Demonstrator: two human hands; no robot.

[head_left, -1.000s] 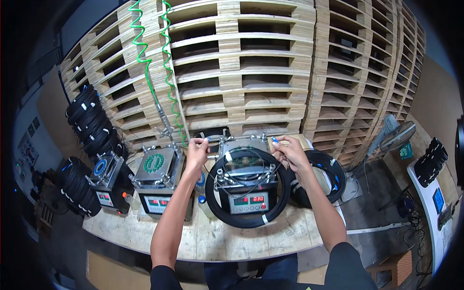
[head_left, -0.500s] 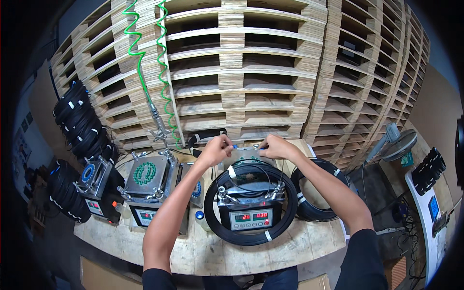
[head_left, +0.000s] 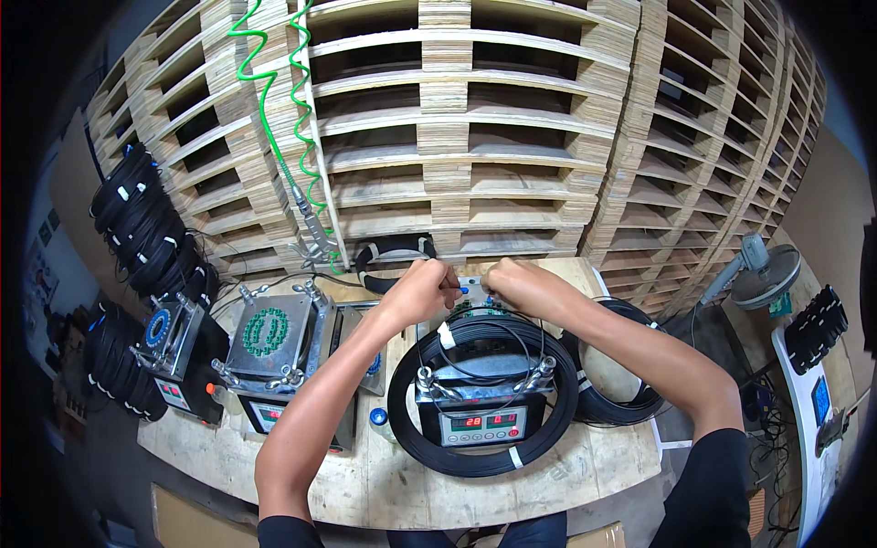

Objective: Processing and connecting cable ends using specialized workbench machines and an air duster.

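A coil of black cable (head_left: pixel 398 408), bound with white ties, lies around a metal-topped machine (head_left: pixel 482 368) with a red-digit display (head_left: pixel 482 425). Loops of thin black cable run up from the coil toward both hands. At the machine's far side, my left hand (head_left: pixel 426 290) pinches a small blue connector (head_left: pixel 464 290). Close to its right, my right hand (head_left: pixel 517 287) has its fingers pressed together just above another small blue piece (head_left: pixel 490 301); whether they grip it is partly hidden. Green holders (head_left: pixel 477 309) ring the machine's top plate below the hands.
Two similar machines (head_left: pixel 267 333) (head_left: pixel 166 333) stand on the left of the wooden table (head_left: pixel 402 493). A blue-capped bottle (head_left: pixel 378 417) sits left of the coil. Another cable coil (head_left: pixel 630 408) lies right. Stacked pallets (head_left: pixel 448 137) rise behind; green air hoses (head_left: pixel 265 110) hang there.
Both hands have moved closer together over the machine's far side. The display digits differ. The whole view has shifted slightly.
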